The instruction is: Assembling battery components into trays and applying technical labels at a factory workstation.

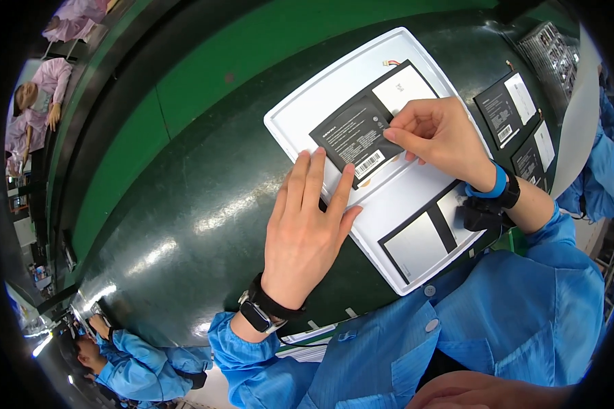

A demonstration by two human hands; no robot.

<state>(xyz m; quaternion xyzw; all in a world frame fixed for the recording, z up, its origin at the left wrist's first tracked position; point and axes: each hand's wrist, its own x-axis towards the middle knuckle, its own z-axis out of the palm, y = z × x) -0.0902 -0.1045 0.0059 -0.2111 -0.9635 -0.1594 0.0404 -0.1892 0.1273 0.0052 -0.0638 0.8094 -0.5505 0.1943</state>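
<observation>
A flat battery pack (409,88) lies in the upper part of a white tray (300,112), with a small connector lead at its far edge. A black printed label (351,133) with a barcode covers its left half. My right hand (443,140) pinches the label's right edge between thumb and fingers. My left hand (307,218) lies with fingers stretched and spread, fingertips at the label's near left corner and lower edge. Nearer me, past the tray's ridge, sits a second battery pack (416,245) with silver panels and a black frame, partly hidden by my right wrist.
Two more labelled battery packs (505,109) lie on the dark green table (205,198) to the right. Beyond them stands a clear tray (549,58) of small parts. A pale curved sheet (580,129) rises at the right edge. Other people sit at far left and lower left.
</observation>
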